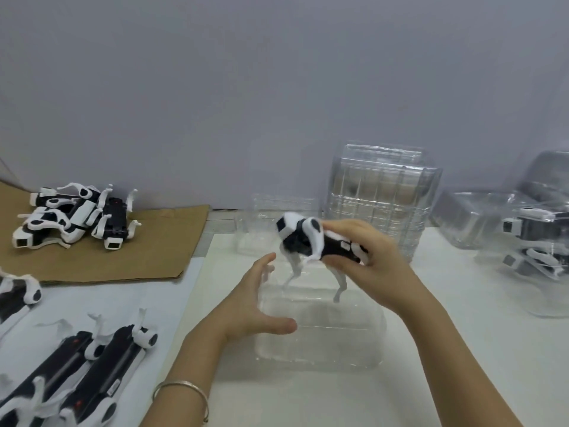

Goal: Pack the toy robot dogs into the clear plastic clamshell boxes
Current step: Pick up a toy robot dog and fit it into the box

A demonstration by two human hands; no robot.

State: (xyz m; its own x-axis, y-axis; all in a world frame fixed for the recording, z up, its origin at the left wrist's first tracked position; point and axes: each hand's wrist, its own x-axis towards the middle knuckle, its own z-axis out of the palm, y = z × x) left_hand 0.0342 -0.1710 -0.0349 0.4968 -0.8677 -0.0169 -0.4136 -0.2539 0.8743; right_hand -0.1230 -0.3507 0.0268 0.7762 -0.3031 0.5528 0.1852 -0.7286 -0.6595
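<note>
The right hand (369,263) gripped one toy robot dog (308,238) by the rear of its body, fingers curled over the back and thumb beneath. The dog hung in the air just left of that palm. Its long axis ran roughly left to right, with the head away from the hand and tipped a little up, and the white legs pointed down. Directly below the held dog lay the open clamshell box (323,331), its tray also running left to right, so the drop looked to be straight down with the body kept along the tray. The left hand (255,306) was spread wide and held nothing. Its fingers were straight beside the tray's left wall and near the dog's front legs, and whether it touched the plastic could not be told. The right hand was the nearer one to the dog, the left the nearer to the box. Far left of the left hand, at least three dogs were heaped on cardboard (138,257), and at least three more lay below that wrist. Beyond the right hand stood one stack of empty clamshells (381,198), and to its right were packed boxes (529,241) showing at least two dogs
</note>
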